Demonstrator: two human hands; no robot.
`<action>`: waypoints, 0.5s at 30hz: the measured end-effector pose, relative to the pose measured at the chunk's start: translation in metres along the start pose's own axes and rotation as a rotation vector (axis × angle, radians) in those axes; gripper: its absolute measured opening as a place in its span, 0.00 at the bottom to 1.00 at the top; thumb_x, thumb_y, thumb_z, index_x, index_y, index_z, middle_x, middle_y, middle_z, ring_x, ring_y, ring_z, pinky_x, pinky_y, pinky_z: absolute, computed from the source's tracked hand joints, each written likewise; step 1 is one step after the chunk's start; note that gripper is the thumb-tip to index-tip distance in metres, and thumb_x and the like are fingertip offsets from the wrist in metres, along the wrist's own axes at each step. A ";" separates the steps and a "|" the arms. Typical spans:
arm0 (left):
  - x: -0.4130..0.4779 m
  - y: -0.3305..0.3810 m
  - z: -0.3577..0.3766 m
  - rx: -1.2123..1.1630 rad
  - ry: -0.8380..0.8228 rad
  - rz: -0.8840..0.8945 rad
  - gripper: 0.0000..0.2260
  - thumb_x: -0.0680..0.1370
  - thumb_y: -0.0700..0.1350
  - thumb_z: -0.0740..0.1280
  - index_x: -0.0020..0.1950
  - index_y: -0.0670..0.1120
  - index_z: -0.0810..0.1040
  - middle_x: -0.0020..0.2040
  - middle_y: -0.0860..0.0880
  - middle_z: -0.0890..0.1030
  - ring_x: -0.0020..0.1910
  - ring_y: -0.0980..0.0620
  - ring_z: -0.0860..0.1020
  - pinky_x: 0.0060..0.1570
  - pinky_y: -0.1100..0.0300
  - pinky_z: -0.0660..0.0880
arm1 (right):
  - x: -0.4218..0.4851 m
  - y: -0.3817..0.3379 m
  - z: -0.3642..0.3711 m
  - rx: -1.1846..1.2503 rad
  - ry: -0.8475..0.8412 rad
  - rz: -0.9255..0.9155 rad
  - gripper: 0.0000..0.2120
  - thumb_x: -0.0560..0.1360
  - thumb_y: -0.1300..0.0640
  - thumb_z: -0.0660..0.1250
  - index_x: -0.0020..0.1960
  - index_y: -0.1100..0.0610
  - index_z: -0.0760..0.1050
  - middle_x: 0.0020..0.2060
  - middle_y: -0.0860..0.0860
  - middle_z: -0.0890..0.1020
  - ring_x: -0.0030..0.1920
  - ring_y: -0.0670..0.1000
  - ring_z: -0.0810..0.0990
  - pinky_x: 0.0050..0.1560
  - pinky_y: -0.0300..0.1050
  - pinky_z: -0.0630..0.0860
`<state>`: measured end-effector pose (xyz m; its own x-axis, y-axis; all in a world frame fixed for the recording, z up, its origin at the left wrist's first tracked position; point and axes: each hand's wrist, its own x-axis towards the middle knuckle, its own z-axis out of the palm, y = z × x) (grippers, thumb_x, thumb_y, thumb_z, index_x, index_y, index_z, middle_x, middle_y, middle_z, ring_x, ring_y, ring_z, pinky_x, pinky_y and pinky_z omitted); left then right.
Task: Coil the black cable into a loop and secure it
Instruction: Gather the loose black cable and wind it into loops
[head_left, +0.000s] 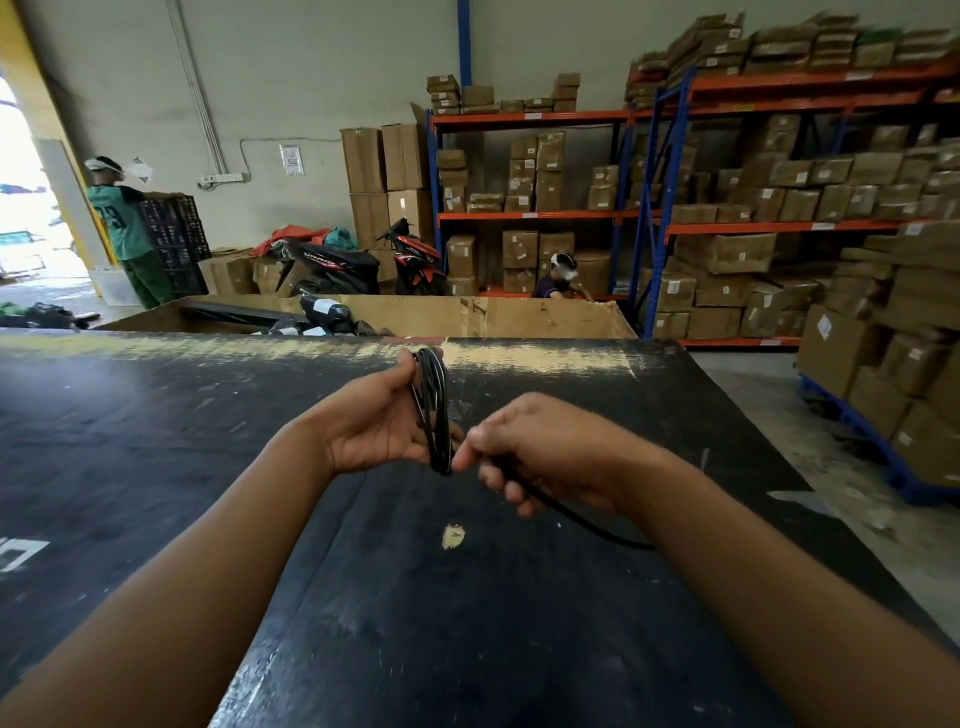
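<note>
The black cable (434, 410) is gathered into several narrow upright loops above the black table. My left hand (376, 423) holds this bundle, fingers wrapped round its far side and palm turned towards me. My right hand (540, 457) sits just right of the bundle's lower end, thumb and fingers pinched on the cable's free length. That free strand (587, 525) trails from under my right hand down and to the right, behind my right forearm. The cable's end is hidden.
The worn black table (363, 571) fills the foreground. Behind its far edge stands a big open cardboard bin (519, 314) with wrapped parcels. Racks of cartons (779, 208) line the right and back. Two scooters (363, 265) and two other people are beyond.
</note>
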<state>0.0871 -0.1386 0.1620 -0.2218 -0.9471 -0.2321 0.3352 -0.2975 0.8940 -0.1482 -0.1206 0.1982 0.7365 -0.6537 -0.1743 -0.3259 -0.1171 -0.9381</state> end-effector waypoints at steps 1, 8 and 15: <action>0.000 0.002 0.002 -0.005 0.005 0.024 0.25 0.80 0.63 0.51 0.63 0.46 0.74 0.54 0.30 0.80 0.53 0.31 0.81 0.47 0.36 0.80 | -0.002 0.005 0.004 0.012 -0.021 0.003 0.16 0.82 0.55 0.56 0.52 0.64 0.79 0.29 0.49 0.76 0.26 0.45 0.73 0.27 0.39 0.73; -0.004 0.009 0.026 -0.090 -0.078 0.113 0.21 0.81 0.64 0.50 0.72 0.62 0.67 0.60 0.21 0.73 0.58 0.21 0.75 0.53 0.30 0.76 | 0.001 0.049 0.026 0.132 -0.079 0.022 0.16 0.83 0.53 0.56 0.50 0.59 0.80 0.32 0.51 0.79 0.31 0.47 0.78 0.35 0.43 0.76; -0.016 0.011 0.046 -0.103 -0.301 0.112 0.22 0.80 0.64 0.49 0.74 0.64 0.65 0.66 0.22 0.69 0.63 0.21 0.71 0.53 0.32 0.76 | 0.014 0.093 0.026 0.066 -0.121 0.100 0.18 0.79 0.43 0.61 0.51 0.55 0.82 0.39 0.50 0.84 0.43 0.50 0.84 0.49 0.49 0.74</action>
<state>0.0524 -0.1215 0.1934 -0.4339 -0.9010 0.0030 0.4598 -0.2185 0.8607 -0.1533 -0.1211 0.1010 0.7697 -0.5643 -0.2984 -0.3639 -0.0039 -0.9314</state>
